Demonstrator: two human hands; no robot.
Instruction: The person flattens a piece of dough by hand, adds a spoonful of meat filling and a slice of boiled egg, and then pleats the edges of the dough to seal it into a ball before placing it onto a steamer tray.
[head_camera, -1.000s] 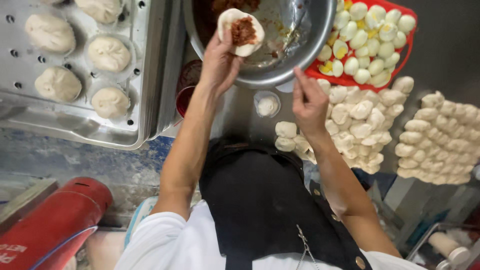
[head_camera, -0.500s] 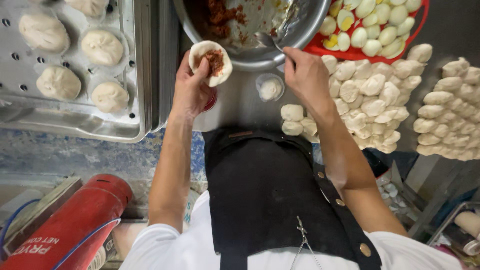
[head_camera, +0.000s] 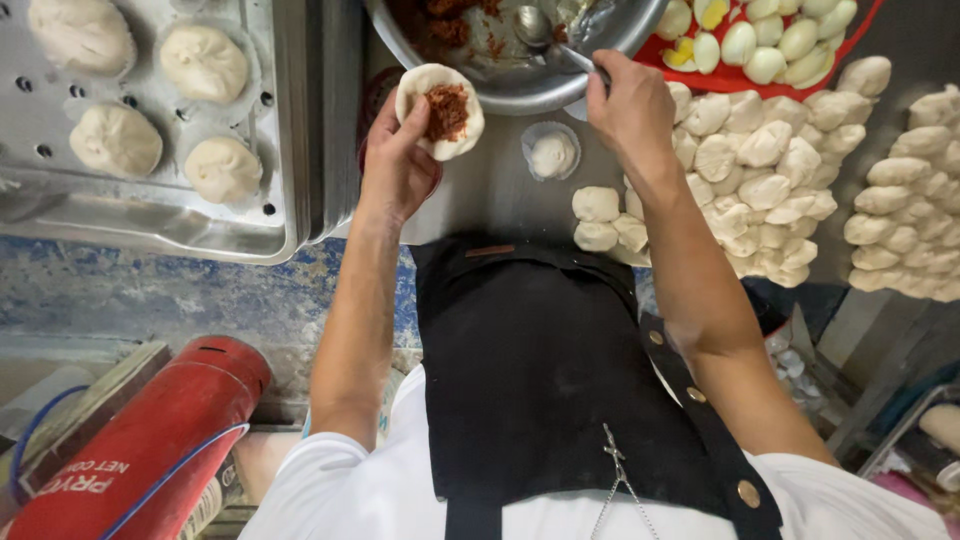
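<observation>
**Dough round loaded with filling, spoon hand back at the bowl**

So going from the big stuff down. The dark desk (head_camera: 500, 195) carried everything. On the left sat a perforated metal tray (head_camera: 290, 130) with finished buns (head_camera: 205, 62) spaced out on it. On the right were heaps of cut dough pieces (head_camera: 760, 170), plus a red tray (head_camera: 770, 75) of halved boiled eggs at the top edge. The big steel bowl (head_camera: 520, 85) of reddish-brown filling sat top centre, and a little cup (head_camera: 552, 152) with something white in it stood just below the bowl.

The left hand (head_camera: 395, 165) held a flattened dough round (head_camera: 440, 110) up beside the bowl's rim, fingers curled under and clamped around it, with a dab of filling (head_camera: 447, 110) already in the middle. The right hand (head_camera: 630, 110) had its fingers closed on the handle of a spoon (head_camera: 535, 28), whose head lay inside the bowl.

What could go wrong, as I judged it: the round was tilted and only cupped from one side, so the filling could slide toward the edge and grease the rim, and then the pleats wouldn't seal. Another heaped spoonful could also overfill it and tear the thin dough.
</observation>
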